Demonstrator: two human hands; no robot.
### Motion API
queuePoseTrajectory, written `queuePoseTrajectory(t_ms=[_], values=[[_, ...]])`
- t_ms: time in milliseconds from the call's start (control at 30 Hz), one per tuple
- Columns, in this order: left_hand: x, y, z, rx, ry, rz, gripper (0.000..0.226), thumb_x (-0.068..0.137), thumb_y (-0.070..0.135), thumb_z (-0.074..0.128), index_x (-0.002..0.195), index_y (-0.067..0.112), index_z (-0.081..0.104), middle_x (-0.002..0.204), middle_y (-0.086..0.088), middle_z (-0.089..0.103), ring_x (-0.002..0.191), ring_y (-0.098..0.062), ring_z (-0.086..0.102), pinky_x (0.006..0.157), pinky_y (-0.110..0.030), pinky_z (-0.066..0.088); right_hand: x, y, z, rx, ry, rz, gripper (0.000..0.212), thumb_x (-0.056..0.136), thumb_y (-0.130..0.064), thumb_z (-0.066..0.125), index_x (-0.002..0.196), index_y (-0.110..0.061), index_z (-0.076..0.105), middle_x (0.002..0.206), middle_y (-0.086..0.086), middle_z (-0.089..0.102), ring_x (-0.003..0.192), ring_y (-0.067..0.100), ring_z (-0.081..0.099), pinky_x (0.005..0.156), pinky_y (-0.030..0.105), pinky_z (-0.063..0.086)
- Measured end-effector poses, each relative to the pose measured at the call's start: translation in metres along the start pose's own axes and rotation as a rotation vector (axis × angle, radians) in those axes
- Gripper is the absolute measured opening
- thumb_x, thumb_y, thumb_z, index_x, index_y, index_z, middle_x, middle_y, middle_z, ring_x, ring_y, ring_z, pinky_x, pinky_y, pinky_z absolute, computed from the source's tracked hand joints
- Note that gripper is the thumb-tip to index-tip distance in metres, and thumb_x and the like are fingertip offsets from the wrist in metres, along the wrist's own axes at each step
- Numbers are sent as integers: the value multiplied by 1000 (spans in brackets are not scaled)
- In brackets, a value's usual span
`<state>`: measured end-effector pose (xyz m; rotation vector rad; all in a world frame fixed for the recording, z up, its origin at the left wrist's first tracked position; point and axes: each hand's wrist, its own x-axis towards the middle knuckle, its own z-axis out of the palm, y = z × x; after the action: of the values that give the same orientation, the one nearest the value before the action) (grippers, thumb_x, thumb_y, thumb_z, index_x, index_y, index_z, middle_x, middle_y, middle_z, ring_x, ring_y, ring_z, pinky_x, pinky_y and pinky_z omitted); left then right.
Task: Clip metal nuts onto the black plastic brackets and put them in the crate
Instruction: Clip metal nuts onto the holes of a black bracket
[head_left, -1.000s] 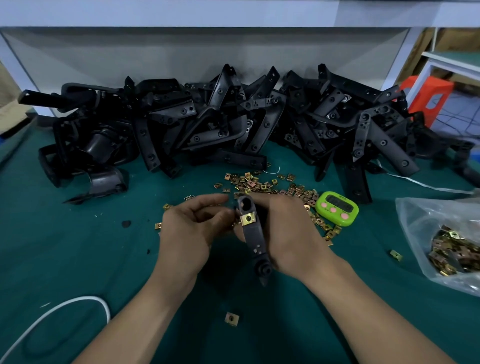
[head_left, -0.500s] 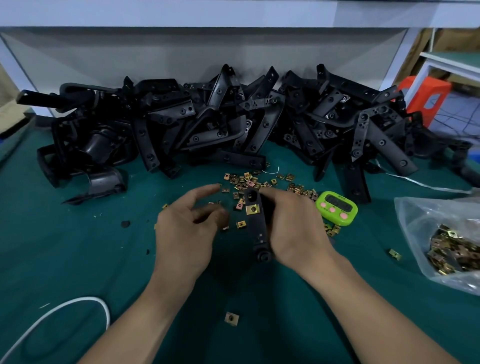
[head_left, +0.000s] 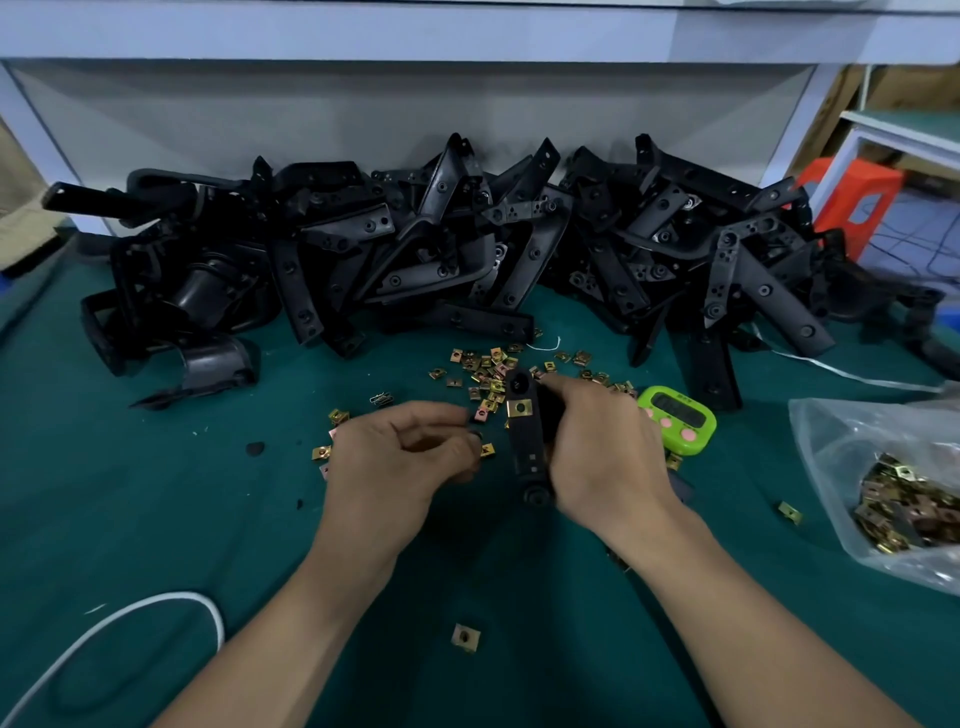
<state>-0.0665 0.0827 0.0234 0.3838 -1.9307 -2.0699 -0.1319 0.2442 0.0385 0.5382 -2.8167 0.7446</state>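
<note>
Gripping bracket (head_left: 527, 441), right fingers (head_left: 566, 387) wrapped; left fingers (head_left: 436, 415) curled, hold unclear; nuts (head_left: 488, 364), timer (head_left: 675, 410), bracket pile (head_left: 415, 260) beyond.

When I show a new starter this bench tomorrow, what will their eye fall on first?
Probably the heaped pile of black plastic brackets along the back of the green-topped table. Next, the scattered gold metal clip nuts before it, and at centre the right hand gripping one black plastic bracket with a gold nut clipped on.

L grip (head_left: 400, 460) loosely curled, R grip (head_left: 605, 447) clenched, both w/ backs up.
</note>
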Motion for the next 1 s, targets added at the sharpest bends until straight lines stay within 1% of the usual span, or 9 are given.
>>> queuePoseTrajectory(t_ms=[133, 200, 267, 367, 500, 600, 767, 867, 1000], values=[[-3, 0, 2, 12, -121, -39, 39, 76, -12, 78, 87, 25, 83, 86, -3, 79, 79, -8, 72, 70, -16, 55, 1, 3, 2, -66, -7, 8, 54, 74, -7, 66, 120, -36, 64, 91, -1, 73, 85, 32, 68, 67, 30, 41], [-6, 1, 2, 23, -177, -73, 41, 77, -8, 80, 89, 30, 83, 84, -1, 78, 79, -7, 71, 69, -16, 54, 2, 4, 2, -71, -16, 7, 54, 73, -7, 65, 120, -35, 64, 91, 0, 73, 85, 33, 67, 67, 31, 41], [-7, 2, 2, 30, -230, -90, 43, 75, -6, 82, 92, 34, 82, 82, -3, 78, 76, -8, 71, 69, -15, 53, 2, 5, 2, -75, -6, -6, 48, 74, -9, 63, 115, -33, 64, 88, -1, 72, 82, 32, 67, 66, 31, 40], [-8, 4, 3, 47, -273, -105, 37, 74, -4, 83, 98, 24, 82, 85, -9, 79, 77, -11, 72, 71, -15, 53, 2, 5, 2, -88, -3, -26, 47, 75, -9, 63, 115, -34, 64, 87, -1, 72, 81, 32, 67, 65, 31, 39], [-8, 4, 1, 70, -287, -122, 35, 76, -5, 81, 101, 19, 81, 88, -9, 79, 81, -13, 73, 74, -16, 53, 3, 6, 0, -95, 11, -59, 45, 76, -10, 61, 114, -35, 65, 88, -1, 73, 82, 34, 66, 66, 32, 37], [-9, 7, 2, 79, -311, -107, 38, 79, -6, 79, 96, 28, 82, 89, -7, 79, 82, -12, 73, 75, -15, 53, 3, 5, -1, -104, 5, -67, 45, 76, -10, 60, 113, -36, 66, 88, -2, 73, 82, 33, 66, 66, 32, 36], [-12, 8, 5, 89, -361, -56, 49, 81, -10, 76, 93, 37, 82, 84, -5, 79, 76, -7, 70, 72, -14, 53, 2, 5, -3, -150, -42, -103, 29, 74, -11, 56, 94, -31, 62, 79, -4, 68, 76, 31, 63, 62, 32, 33], [-14, 7, 6, 34, -338, -71, 57, 78, -9, 78, 92, 46, 80, 81, -6, 79, 72, -9, 71, 69, -16, 54, 2, 4, -3, -171, -52, -101, 31, 73, -9, 57, 95, -31, 61, 80, -5, 67, 78, 31, 64, 63, 33, 33], [-17, 8, 8, -65, -283, -85, 46, 64, 11, 85, 94, 44, 80, 81, -12, 78, 71, -14, 72, 67, -20, 56, 0, 0, -2, -170, -23, -64, 35, 73, -8, 59, 98, -32, 61, 83, -5, 68, 79, 31, 64, 64, 33, 33]])
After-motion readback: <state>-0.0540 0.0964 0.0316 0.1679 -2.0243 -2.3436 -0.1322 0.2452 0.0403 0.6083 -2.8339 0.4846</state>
